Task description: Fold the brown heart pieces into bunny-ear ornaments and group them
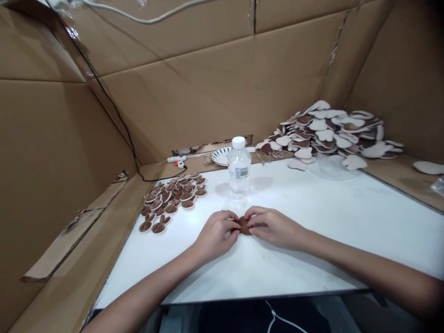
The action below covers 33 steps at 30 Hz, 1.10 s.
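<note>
In the head view, you have a small brown piece (244,226) down at the white counter (312,199), just on your side of the clear bottle (239,169). Your left hand (218,232) pinches its left edge between thumb and curled fingers, and your right hand (274,227) pinches the right edge the same way; the fingertips cover much of its outline.

Judging by the pale-edged pieces (173,196) to the left, yours should be very light, soft like plush or felt, bendy rather than stiff. Expect the nap to give grip, so slipping seems unlikely, and a knock shouldn't break it; hard pulling could stretch or distort it. Take it by opposite rims, as you do here, thumbs low and fingers above, pressing lightly. Its narrower parts, if it has any, are hidden, so avoid tugging there.
</note>
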{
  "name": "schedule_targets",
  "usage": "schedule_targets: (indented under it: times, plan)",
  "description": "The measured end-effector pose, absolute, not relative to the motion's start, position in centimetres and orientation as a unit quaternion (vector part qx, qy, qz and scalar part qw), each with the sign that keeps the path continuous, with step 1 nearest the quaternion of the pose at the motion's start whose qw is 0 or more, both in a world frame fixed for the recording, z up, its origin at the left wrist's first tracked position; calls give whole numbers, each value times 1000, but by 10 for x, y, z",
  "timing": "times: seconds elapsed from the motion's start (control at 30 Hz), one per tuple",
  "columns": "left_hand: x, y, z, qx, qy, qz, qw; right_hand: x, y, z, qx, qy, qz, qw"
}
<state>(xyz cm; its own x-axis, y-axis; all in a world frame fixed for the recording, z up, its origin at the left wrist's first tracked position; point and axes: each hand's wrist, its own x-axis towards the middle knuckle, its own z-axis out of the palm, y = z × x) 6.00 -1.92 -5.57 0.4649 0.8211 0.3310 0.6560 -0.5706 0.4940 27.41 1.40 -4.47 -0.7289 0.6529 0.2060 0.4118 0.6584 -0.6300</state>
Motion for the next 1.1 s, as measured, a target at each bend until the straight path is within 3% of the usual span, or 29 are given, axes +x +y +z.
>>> schedule_targets:
  times: [0.5, 1.1]
  plan:
    - [65, -16, -60, 853, 421, 282, 121, 275, 15, -45, -318, -881, 290, 198]
    - [67, -8, -60, 843, 429, 280, 163, 269, 17, -44, -299, -919, 185, 179]
